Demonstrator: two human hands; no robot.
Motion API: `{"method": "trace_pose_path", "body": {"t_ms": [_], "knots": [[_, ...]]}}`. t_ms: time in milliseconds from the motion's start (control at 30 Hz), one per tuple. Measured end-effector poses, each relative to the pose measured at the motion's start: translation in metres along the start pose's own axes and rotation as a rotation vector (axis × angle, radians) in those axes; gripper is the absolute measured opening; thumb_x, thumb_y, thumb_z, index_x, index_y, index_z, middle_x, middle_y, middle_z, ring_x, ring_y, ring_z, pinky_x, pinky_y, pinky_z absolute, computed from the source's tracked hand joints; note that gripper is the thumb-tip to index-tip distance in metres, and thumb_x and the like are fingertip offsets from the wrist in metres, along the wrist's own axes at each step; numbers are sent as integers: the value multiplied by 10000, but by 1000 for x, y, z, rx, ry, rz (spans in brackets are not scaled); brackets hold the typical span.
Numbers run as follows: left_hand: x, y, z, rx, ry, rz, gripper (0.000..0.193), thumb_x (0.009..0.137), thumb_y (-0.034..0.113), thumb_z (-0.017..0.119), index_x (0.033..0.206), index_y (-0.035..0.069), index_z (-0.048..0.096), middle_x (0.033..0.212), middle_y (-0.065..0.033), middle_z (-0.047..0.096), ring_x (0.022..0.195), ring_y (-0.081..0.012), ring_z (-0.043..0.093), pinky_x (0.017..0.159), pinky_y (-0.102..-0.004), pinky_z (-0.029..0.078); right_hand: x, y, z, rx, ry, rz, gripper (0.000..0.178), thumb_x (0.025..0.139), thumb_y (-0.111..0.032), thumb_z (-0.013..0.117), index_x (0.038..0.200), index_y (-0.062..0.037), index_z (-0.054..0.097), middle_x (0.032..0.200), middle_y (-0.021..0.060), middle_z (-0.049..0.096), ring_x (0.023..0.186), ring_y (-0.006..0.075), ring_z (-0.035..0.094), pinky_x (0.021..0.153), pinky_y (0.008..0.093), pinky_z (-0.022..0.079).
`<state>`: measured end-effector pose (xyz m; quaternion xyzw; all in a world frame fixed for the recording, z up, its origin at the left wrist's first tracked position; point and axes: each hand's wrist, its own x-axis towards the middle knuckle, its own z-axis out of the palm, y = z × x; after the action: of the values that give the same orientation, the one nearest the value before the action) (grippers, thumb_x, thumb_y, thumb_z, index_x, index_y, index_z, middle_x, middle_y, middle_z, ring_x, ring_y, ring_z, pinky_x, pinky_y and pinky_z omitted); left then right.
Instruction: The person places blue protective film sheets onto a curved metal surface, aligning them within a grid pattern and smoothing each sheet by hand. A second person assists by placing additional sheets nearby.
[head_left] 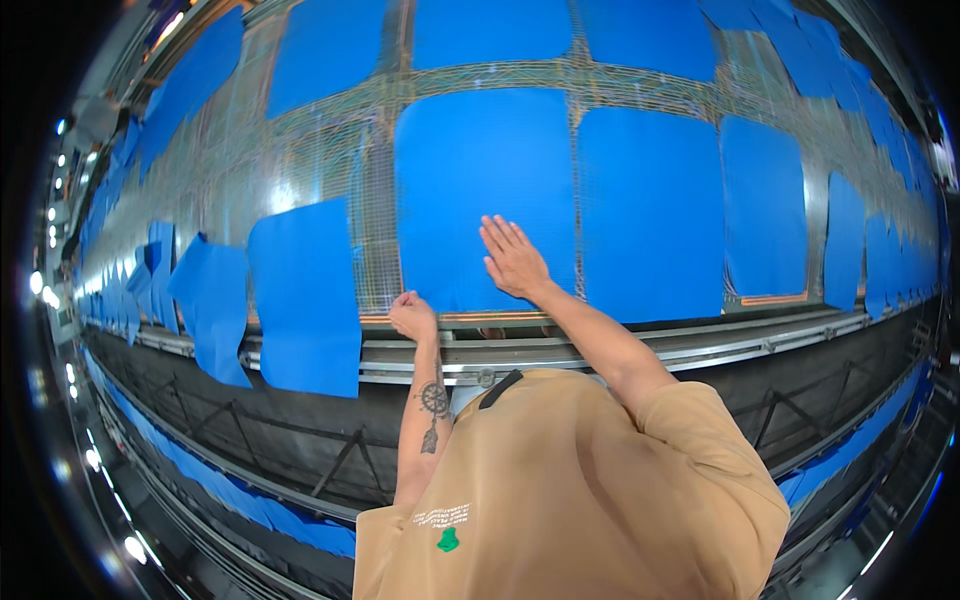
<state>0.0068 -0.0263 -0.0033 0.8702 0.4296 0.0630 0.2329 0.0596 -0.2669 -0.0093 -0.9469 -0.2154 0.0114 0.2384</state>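
Sheet under the hands: the blue centre sheet (485,150) lay almost flat on the patterned desk (315,180), its near edge close to the desk's near border, its rounded corners at the far side.

Right hand (518,268): fingers straight and close together, spread flat over the near part of the centre sheet, seemingly palm down; this grip was released and grasped nothing.

Left hand (413,316): fingers curled at the sheet's near left corner, thumb close to the forefinger; whether this grip pinched the corner or merely touched it could not be told.

Step, as judged: squaring and smoothing, one hand steadying the corner while the other pressed.

Smoothing: a light, flat palm worked from the middle outward seemed best, so that slack ran to the edges instead of gathering in a ridge.

Corner: the left fingers did best low against the desk, easing the edge along the surface; lifting there risked a wave or a shift of the whole sheet.

Right gap: a narrow strip parted the centre sheet from the right neighbour (650,210); an even strip from near to far made a fair check.

Near rail (520,353): the left sheet (305,300) hung over it, so the left forearm needed to avoid brushing that overhang.
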Motion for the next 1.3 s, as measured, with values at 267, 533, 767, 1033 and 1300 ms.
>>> {"method": "trace_pose_path", "body": {"t_ms": [267,533,767,1033,1300], "knots": [[27,-8,14,-89,-163,-16,159,895,73,665,918,-48,766,877,-203,757,815,-338,725,770,-449,564,2,10,0,51,56,-8,574,1041,-263,483,1544,7,418,1677,161,317,1560,320,280,1281,467,230],[36,12,7,-464,-438,-2,212,995,97,661,939,-87,750,740,-30,667,588,-81,501,525,-282,380,-4,13,0,67,64,23,571,1043,-256,490,1546,3,416,1672,154,327,1560,308,281,1282,464,231],[10,60,-9,-547,-586,88,219,1006,143,689,1022,-69,741,771,20,643,661,-50,488,591,-231,378,-3,12,-4,94,43,55,567,1041,-241,500,1544,8,418,1664,162,341,1557,312,292,1279,471,239],[41,34,-8,-159,-196,69,642,954,382,774,1284,-117,540,1255,-197,615,1062,-252,610,861,-429,528,-1,9,-1,106,31,26,552,1038,-234,492,1530,12,444,1664,160,345,1560,299,288,1283,462,224],[42,-30,18,-279,-335,-89,626,945,357,795,1248,-131,547,1002,-140,671,875,-209,664,763,-323,558,-3,13,-4,110,43,40,540,1050,-236,475,1532,7,455,1672,150,334,1566,289,276,1289,460,212]]}}
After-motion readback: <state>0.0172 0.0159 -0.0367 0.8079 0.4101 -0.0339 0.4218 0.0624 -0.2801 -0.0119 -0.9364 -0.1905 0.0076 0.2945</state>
